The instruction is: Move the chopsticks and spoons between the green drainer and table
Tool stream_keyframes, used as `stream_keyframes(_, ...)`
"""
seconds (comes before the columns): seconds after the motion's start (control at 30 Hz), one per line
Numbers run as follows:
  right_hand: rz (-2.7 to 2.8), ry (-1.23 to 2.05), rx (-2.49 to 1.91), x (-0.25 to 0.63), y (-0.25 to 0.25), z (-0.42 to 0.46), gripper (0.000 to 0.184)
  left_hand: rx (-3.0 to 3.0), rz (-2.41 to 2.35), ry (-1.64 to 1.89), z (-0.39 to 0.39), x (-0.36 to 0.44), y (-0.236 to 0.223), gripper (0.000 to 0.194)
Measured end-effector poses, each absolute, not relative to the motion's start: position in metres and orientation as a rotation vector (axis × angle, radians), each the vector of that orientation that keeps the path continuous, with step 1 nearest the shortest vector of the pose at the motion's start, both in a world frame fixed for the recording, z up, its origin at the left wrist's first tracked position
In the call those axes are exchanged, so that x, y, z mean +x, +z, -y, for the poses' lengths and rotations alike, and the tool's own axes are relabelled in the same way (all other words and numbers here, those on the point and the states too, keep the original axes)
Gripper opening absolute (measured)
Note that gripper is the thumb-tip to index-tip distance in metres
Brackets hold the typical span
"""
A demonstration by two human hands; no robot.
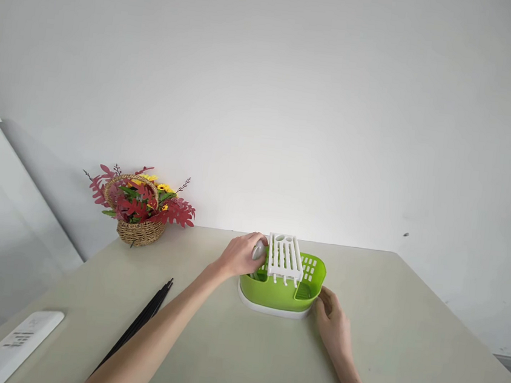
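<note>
A green cutlery holder (267, 293) with a white base and slotted sides stands on the table. A white slotted rack (286, 257) with small hooks lies across its top. My left hand (242, 255) is at the holder's left compartment, fingers closed around a grey spoon (258, 251) with its rounded end up; its lower part is mostly hidden. At the holder's right end, my right hand (333, 324) has its curled fingers and thumb against the green wall. Black chopsticks (144, 317) lie in a bundle left of the holder, partly behind my left forearm.
A wicker basket (140, 232) of red and yellow flowers stands at the table's back left. Near the front left lies a long white case (15, 346) with grey markings. A white cabinet (6, 220) adjoins the left side, and a wall (291, 110) rises behind the table (403, 353).
</note>
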State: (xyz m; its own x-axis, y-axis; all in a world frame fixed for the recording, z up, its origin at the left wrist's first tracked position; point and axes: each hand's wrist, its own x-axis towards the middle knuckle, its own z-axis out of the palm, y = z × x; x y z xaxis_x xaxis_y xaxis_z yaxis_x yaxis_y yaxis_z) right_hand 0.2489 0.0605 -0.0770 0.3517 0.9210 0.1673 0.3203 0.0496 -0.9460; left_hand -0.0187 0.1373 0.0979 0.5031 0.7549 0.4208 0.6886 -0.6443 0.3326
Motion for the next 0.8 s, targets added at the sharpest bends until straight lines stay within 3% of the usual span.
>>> stream_keyframes(0.8,1.208,0.657,-1.5,0.249,-0.082,-0.062,0.045,2.69,-1.111,0.799,-0.137,-0.019,0.105,0.014)
